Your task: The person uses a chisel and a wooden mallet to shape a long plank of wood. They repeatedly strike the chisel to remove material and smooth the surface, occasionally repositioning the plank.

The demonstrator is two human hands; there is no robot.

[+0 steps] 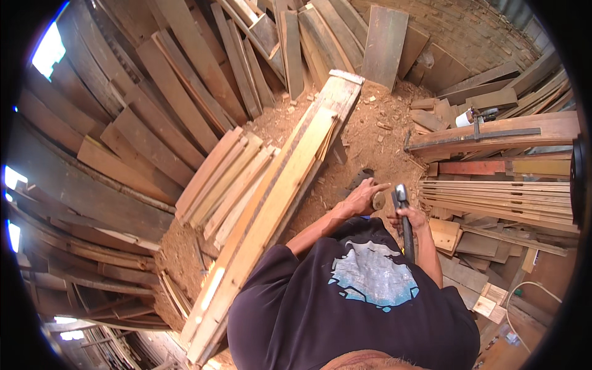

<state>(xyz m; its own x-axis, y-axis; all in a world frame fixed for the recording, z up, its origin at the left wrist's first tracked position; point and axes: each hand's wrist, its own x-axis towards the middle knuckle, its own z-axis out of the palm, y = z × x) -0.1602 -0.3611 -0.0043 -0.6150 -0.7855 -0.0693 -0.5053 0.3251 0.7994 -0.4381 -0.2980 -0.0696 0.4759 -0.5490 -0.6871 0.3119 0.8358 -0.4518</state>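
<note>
My right hand (pixel 413 219) is closed round a hammer (pixel 401 198), its dark metal head up and its handle pointing back toward my body. Just left of it, my left hand (pixel 361 198) is closed on a short, rounded tan wooden piece (pixel 378 201), with one finger stretched toward the hammer. How far that piece extends under the hand is hidden. Beyond the left hand a dark object (pixel 362 177) shows near the floor, too partly covered to name. The two hands are apart, in front of my dark shirt.
A long plank (pixel 271 209) lies on a narrow bench (pixel 341 92) to my left. Past it are stacked short boards (pixel 225 176) and leaning planks (pixel 179 80). On my right stand a beam with a metal bar clamp (pixel 481 134) and stacked thin strips (pixel 493 200). Sawdust (pixel 376 135) covers the floor.
</note>
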